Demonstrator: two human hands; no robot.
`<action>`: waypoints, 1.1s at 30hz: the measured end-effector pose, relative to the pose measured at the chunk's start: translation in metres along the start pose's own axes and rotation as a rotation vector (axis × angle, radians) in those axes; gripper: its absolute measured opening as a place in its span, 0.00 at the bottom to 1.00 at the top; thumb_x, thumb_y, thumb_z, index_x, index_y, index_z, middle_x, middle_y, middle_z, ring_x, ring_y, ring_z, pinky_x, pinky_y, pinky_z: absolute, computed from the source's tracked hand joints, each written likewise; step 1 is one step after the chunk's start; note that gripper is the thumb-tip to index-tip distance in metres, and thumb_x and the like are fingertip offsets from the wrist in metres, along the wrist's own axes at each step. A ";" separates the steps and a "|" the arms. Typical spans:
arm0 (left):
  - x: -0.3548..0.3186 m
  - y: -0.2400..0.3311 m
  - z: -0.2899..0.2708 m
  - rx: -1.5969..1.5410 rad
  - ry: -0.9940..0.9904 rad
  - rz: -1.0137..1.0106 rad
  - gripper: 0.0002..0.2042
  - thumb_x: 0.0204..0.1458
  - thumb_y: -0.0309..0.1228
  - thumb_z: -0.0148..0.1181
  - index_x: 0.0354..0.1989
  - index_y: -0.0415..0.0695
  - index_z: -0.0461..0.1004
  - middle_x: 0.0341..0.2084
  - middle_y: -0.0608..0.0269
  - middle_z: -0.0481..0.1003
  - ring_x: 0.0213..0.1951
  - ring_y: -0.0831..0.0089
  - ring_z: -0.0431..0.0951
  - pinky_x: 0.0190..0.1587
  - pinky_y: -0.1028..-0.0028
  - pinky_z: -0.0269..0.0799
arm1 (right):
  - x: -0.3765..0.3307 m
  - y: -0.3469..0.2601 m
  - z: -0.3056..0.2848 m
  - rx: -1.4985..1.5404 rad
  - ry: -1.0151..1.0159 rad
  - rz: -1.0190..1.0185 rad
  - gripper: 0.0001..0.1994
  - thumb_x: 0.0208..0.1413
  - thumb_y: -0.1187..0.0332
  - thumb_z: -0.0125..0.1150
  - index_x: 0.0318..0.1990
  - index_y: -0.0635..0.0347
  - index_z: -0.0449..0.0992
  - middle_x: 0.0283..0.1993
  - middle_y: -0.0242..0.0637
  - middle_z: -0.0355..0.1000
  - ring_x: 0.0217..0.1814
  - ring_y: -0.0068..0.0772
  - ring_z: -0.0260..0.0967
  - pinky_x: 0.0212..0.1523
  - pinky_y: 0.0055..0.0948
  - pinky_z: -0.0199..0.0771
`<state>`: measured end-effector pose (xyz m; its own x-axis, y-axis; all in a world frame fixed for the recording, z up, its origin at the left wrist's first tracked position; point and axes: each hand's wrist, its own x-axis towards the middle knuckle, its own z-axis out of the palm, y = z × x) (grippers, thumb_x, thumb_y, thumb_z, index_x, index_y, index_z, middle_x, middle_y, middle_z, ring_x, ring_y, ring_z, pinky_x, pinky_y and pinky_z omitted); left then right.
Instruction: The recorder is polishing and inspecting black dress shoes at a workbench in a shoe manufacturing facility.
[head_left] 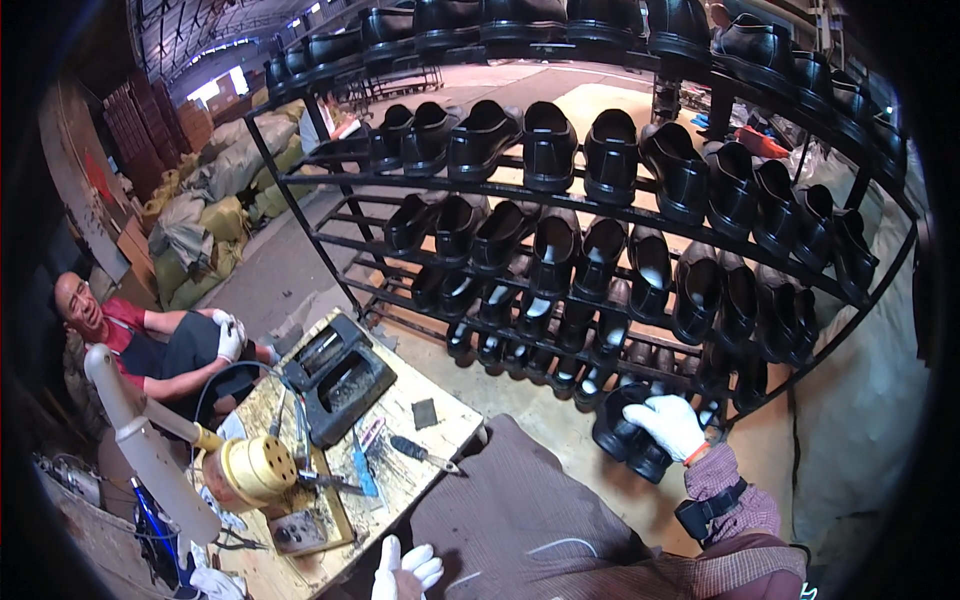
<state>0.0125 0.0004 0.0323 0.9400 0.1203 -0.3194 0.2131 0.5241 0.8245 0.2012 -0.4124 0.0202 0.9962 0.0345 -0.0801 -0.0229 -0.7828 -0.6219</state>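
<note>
My right hand (668, 424), in a white glove, is closed on a pair of black shoes (614, 432) in front of the lower right part of a metal shoe rack (335, 262). Its fingertips are hidden among the shoes. Low in the picture, my left hand (404, 572) is gloved in white too; its fingers are apart and nothing is in them. It is beside the brown cloth (520, 505) over my lap. Black shoes (549, 147) stand in rows on the rack's several tiers.
On my left is a worn wooden workbench (445, 425) with a black plastic case (345, 390), a black-handled tool (415, 450), a blue-handled tool (362, 465) and a yellow lamp head (255, 472). Beyond it sits a person (170, 350) in white gloves. Stuffed sacks (215, 220) are piled behind.
</note>
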 end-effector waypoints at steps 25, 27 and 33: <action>-0.019 0.009 -0.124 -0.513 0.502 0.645 0.53 0.52 0.77 0.44 0.75 0.44 0.55 0.69 0.47 0.64 0.68 0.52 0.66 0.72 0.55 0.61 | -0.055 -0.169 0.110 -0.051 -0.570 -1.237 0.22 0.55 0.53 0.67 0.52 0.58 0.79 0.47 0.41 0.79 0.30 0.43 0.78 0.28 0.34 0.74; -0.011 0.023 -0.133 -0.457 0.506 0.659 0.51 0.52 0.76 0.46 0.76 0.47 0.55 0.70 0.54 0.63 0.69 0.51 0.64 0.73 0.52 0.59 | -0.052 -0.168 0.105 0.033 -0.448 -1.157 0.23 0.54 0.55 0.69 0.50 0.65 0.79 0.47 0.52 0.79 0.36 0.48 0.79 0.31 0.34 0.75; 0.004 0.042 -0.147 -0.421 0.446 0.697 0.54 0.50 0.79 0.40 0.76 0.48 0.54 0.71 0.54 0.63 0.70 0.54 0.64 0.73 0.54 0.58 | -0.049 -0.162 0.110 0.029 -0.310 -0.930 0.25 0.50 0.66 0.71 0.55 0.69 0.78 0.56 0.57 0.77 0.58 0.58 0.76 0.58 0.43 0.75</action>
<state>-0.0135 0.1464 -0.0034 0.6110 0.7907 -0.0372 -0.5583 0.4637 0.6880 0.1466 -0.2193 0.0395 0.5522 0.7944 0.2531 0.7535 -0.3457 -0.5592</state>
